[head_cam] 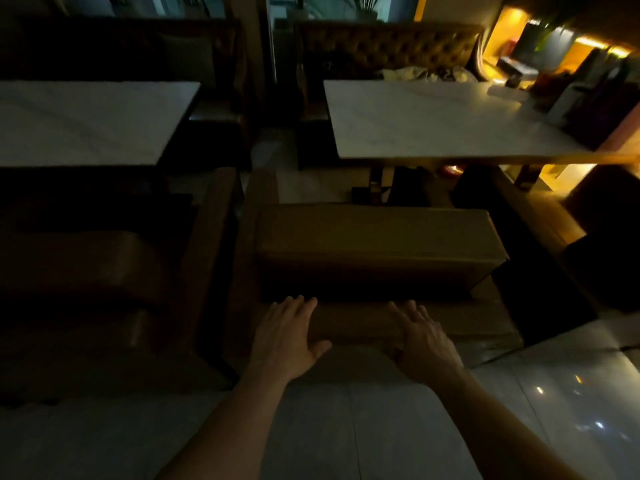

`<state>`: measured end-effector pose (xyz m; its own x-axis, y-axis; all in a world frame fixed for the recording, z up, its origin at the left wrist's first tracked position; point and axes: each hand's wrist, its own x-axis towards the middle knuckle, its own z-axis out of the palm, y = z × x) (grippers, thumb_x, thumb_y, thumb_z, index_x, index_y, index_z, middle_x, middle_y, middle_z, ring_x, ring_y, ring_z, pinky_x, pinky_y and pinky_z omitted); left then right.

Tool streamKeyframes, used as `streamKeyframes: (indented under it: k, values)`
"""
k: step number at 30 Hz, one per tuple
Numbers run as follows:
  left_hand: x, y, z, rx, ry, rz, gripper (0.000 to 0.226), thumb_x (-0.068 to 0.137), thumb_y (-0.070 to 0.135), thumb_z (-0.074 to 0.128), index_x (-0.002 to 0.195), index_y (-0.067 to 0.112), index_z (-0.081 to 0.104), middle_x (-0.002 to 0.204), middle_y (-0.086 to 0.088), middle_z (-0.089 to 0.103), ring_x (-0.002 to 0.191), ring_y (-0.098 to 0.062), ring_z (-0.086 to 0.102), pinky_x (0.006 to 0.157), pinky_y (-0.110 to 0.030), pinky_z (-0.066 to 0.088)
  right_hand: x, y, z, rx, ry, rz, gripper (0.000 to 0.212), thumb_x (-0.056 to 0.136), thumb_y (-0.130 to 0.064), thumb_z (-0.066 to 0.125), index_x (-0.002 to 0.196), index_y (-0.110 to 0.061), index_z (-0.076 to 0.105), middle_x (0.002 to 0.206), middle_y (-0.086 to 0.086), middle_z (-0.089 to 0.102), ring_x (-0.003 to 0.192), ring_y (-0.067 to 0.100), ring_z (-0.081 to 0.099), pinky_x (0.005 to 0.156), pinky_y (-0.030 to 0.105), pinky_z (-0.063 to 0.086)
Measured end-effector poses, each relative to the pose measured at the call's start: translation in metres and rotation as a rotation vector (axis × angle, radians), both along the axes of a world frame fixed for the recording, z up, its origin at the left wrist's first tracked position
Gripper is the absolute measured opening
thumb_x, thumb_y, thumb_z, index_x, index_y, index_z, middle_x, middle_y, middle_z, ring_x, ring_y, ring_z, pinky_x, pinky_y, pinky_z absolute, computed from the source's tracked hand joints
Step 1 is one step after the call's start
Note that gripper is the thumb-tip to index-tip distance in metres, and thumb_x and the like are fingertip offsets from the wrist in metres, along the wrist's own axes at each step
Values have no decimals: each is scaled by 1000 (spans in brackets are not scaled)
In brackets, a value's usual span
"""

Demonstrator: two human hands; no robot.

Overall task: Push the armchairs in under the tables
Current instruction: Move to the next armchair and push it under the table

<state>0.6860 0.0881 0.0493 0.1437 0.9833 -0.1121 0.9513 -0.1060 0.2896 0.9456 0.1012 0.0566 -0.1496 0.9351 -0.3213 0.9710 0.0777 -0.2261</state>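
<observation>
Both hands [353, 336] flat on armchair [377, 251]

Both your arms reach forward and down, bare to the elbow. Your left hand [289, 332] lies flat, fingers straight and together, thumb spread to the right. Your right hand [420, 336] lies palm down too, fingers extended and slightly fanned.

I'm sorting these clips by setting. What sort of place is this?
Probably a dim restaurant or café: two white marble-look tables, each with a tufted booth bench behind and brown armchairs in front. Both hands rest flat on one armchair's back.
</observation>
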Motion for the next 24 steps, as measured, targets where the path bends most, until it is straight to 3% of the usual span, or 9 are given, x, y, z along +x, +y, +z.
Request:
streamKeyframes:
  k: [4,14,21,24]
  values:
    - [-2,-7,42,-5,4,-3,90,84,72,51,154,30,16,162,1,18,149,-22,14,121,-46,16,-1,-20,36,18,-16,-9,92,90,-51,63,158,-36,3,168,7,-1,154,31,2,122,50,18]
    - [60,-21,108,9,10,-38,92,82,72,55,154,32,14,163,2,15,149,-21,10,120,-43,11,49,-42,106,115,-47,-29,98,86,-39,71,158,-36,4,167,10,1,153,34,5,122,49,16]
    - [177,-22,135,46,36,-56,92,81,74,54,154,35,14,163,4,14,149,-21,12,119,-45,16,184,-63,133,209,-26,-95,96,85,-37,71,157,-37,8,167,10,2,153,33,4,122,52,12]
    - [244,-26,143,61,43,-80,92,81,74,53,154,34,15,163,3,16,148,-21,15,119,-44,19,260,-78,140,228,-13,-163,94,86,-47,70,157,-37,10,167,10,5,153,33,6,122,51,13]
